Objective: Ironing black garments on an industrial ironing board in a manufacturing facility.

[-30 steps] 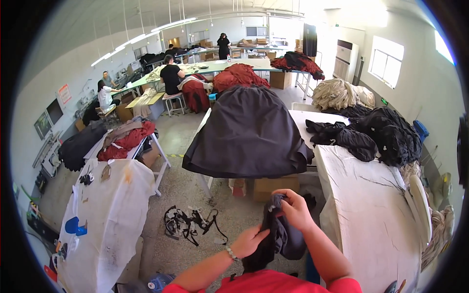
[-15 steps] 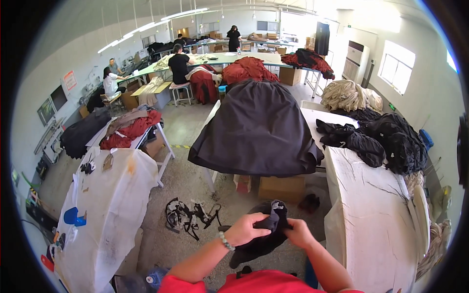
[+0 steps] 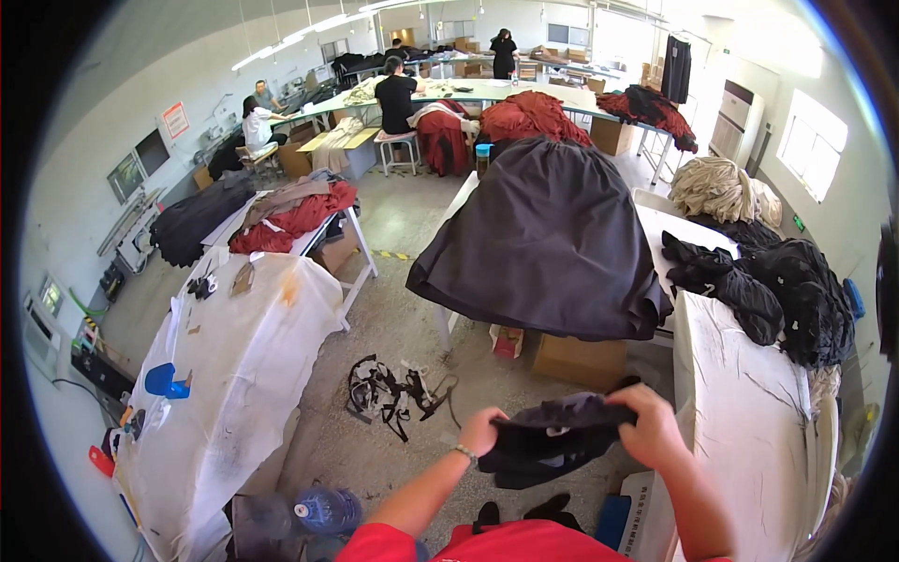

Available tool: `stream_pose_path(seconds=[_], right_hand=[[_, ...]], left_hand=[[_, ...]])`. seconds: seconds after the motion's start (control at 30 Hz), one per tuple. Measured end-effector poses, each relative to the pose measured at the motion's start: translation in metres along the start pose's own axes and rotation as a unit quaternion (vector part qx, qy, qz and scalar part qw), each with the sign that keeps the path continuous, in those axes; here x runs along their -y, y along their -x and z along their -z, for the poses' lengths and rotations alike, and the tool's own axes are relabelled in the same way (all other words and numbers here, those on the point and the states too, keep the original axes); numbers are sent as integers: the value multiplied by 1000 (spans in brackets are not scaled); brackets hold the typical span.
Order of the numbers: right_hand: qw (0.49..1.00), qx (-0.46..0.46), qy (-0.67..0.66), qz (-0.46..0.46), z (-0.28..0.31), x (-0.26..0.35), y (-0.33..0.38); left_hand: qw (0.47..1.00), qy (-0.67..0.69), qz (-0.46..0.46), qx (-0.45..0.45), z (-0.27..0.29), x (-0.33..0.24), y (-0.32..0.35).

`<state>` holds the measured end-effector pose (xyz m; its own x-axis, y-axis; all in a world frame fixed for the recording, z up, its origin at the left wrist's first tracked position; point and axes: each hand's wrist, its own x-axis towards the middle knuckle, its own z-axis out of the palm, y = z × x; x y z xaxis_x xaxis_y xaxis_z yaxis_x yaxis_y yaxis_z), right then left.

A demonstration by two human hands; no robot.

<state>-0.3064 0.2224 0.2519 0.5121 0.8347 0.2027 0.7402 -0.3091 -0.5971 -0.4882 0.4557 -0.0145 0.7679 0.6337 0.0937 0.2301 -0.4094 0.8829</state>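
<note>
Stretched between my hands is a black garment (image 3: 548,442), held by its upper edge above the floor, with the rest hanging in folds. A small pale tag shows near its middle. My left hand (image 3: 479,433) is closed on the left end of that edge. On the other end, my right hand (image 3: 648,421) pinches the cloth, held slightly higher than the left. Beyond my hands, a large dark skirt (image 3: 552,239) lies spread over a table, its hem hanging over the near end.
White-covered tables stand left (image 3: 253,356) and right (image 3: 740,403). Black clothes (image 3: 796,290) are heaped at right, red garments (image 3: 534,117) farther back. Scraps of strapping (image 3: 393,393), a cardboard box (image 3: 581,361) and a water bottle (image 3: 328,510) are on the floor. Several people work at far tables.
My hands have moved apart, spreading the formerly bunched black garment between them. The whole view has shifted, so the tables now appear farther right.
</note>
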Motion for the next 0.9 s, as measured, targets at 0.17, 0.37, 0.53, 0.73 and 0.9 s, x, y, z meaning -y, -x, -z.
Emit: stream_pose_path(seconds=[0.17, 0.37, 0.53, 0.73, 0.9], right_hand=[[935, 124, 249, -222, 22, -115, 0], [957, -207, -192, -67, 106, -118, -35], [963, -154, -101, -199, 19, -210, -6], [965, -218, -112, -98, 76, -190, -138], [945, -237, -207, 91, 141, -147, -169]], left_hand=[[991, -106, 3, -83, 52, -70, -90], [942, -53, -315, 101, 91, -209, -119], [975, -168, -82, 121, 68, -183, -113], [945, -228, -178, -152, 112, -232, -223], [927, 8, -299, -226, 163, -275, -234]])
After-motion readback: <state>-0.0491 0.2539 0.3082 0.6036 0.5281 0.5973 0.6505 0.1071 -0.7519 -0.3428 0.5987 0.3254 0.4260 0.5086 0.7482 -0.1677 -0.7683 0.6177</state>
